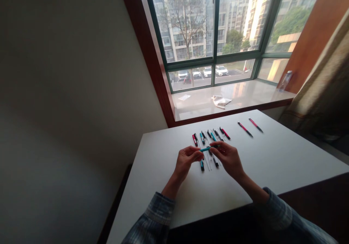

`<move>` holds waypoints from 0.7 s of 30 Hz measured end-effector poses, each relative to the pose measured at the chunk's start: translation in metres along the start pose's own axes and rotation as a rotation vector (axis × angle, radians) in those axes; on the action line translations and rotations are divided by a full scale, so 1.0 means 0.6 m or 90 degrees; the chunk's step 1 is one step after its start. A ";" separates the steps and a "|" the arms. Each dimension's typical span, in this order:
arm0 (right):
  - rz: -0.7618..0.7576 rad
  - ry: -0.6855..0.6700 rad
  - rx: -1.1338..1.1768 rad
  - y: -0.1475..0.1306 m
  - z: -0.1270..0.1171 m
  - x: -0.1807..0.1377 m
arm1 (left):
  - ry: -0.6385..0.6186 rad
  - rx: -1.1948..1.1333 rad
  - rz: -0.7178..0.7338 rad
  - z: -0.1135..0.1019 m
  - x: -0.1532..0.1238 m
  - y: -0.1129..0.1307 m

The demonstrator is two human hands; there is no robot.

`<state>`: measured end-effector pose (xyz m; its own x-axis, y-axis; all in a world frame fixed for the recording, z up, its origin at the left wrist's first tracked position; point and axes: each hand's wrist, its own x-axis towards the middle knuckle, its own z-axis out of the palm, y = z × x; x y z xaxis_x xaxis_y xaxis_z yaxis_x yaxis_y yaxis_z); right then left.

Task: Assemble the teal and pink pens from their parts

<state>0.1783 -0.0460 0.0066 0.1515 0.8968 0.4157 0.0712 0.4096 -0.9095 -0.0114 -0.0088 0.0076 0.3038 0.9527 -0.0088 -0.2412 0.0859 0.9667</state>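
Note:
Between my two hands is a teal pen (205, 149), held almost level above the white table. My left hand (188, 158) pinches its left end, and my right hand (227, 155) grips its darker right end. Whether the pen is in one piece or in parts is hard to see under the fingers. Below and behind it lie several pen parts: a red barrel (194, 140), a teal barrel (202, 138), a red and black piece (225, 133), a black piece (215, 162) and thin white refills (207, 162). My hands hide some of these.
Two whole red and black pens, one (245, 129) nearer and one (255, 125) farther right, lie on the white table (286, 157). Beyond its back edge, a window sill (245, 93) holds a crumpled cloth or tissue (221, 101) and a clear bottle (285, 81). A wall stands at left.

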 end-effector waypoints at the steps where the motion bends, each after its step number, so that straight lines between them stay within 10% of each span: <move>1: 0.005 -0.004 0.018 -0.005 -0.002 0.006 | -0.011 -0.001 -0.008 0.001 -0.001 0.001; 14: 0.021 -0.022 0.010 -0.036 -0.014 0.018 | -0.060 0.035 -0.046 0.010 -0.005 0.005; 21: -0.212 0.011 -0.320 -0.009 -0.098 -0.007 | 0.002 0.045 -0.017 0.001 0.006 -0.003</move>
<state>0.2355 -0.0618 0.0099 0.0567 0.7288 0.6823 0.5745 0.5352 -0.6194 -0.0094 -0.0056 0.0063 0.3068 0.9511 -0.0356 -0.1674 0.0907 0.9817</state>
